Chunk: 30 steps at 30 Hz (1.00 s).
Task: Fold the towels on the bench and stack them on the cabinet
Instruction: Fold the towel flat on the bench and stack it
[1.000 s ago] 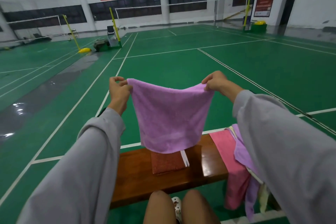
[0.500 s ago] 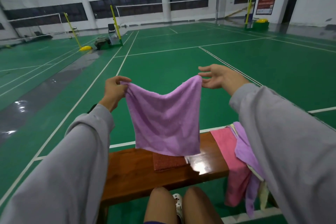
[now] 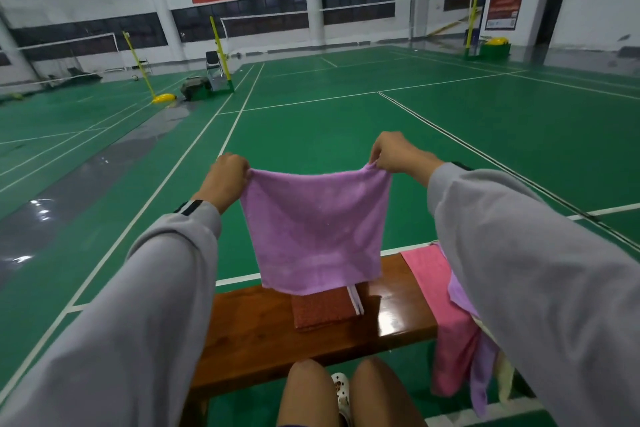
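"starting nearest, what's on the counter (image 3: pixel 249 333)?"
"a folded rust towel (image 3: pixel 322 308) at its middle. a pink towel (image 3: pixel 446 315) and a lilac towel (image 3: pixel 462 295) are draped off its right end, unfolded."
"and the purple towel (image 3: pixel 315 232)?"
"in the air above the folded one. left hand (image 3: pixel 227 180) and right hand (image 3: pixel 398 152) each have fingers pinched on a top corner, spread apart so it hangs flat, ready to fold, i'd judge."
"the cabinet?"
"not in view; only green court (image 3: pixel 311 121) beyond."
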{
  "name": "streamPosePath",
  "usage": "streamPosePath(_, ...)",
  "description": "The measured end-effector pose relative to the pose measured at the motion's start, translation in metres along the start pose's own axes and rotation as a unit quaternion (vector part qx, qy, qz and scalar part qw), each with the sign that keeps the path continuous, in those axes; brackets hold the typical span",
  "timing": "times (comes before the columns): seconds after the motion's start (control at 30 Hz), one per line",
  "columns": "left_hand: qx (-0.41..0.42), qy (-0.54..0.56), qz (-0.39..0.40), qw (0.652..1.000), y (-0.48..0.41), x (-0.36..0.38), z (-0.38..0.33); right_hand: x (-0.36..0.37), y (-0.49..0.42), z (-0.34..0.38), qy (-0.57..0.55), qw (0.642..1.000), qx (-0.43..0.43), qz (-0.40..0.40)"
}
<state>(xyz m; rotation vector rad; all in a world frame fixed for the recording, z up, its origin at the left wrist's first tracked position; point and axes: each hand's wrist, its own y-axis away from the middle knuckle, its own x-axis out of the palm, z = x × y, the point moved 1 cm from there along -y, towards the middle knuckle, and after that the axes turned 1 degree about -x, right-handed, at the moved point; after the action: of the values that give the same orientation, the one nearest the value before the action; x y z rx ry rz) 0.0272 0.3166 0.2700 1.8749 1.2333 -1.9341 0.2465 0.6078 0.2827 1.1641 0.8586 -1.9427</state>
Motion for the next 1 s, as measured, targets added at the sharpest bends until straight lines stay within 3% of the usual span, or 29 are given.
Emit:
streamPosePath(0.27, -0.002, -0.081, 0.042, 0.996, 0.007, -0.019, 0.005, -0.016, 0.005, -0.011, 0.155, 0.985, -0.029, -0.075)
streamPosePath(0.33, 0.0, -0.099, 0.044, 0.994, 0.009, -0.023, 0.003, -0.011, 0.001, -0.011, 0.103, 0.99, -0.018, -0.089)
streamPosePath(0.43, -0.022, -0.058, 0.029, 0.998, 0.008, -0.024, -0.001, -0.006, -0.003, -0.007, -0.113, 0.988, 0.065, -0.086)
streamPosePath(0.5, -0.066, 0.034, 0.002, 0.997, 0.005, -0.022, 0.0, -0.002, -0.006, -0.002, -0.231, 0.963, 0.12, -0.066)
streamPosePath(0.6, -0.14, 0.194, -0.042, 0.97, 0.002, -0.021, 0.002, 0.005, -0.004, -0.004, -0.353, 0.915, 0.193, -0.043)
streamPosePath(0.87, -0.208, 0.34, -0.074, 0.914, 0.006, -0.012, 0.015, 0.019, -0.005, -0.024, -0.372, 0.902, 0.174, -0.133)
streamPosePath(1.0, -0.203, 0.335, -0.065, 0.918, 0.01, -0.014, 0.019, 0.024, -0.01, -0.026, -0.266, 0.94, 0.154, -0.146)
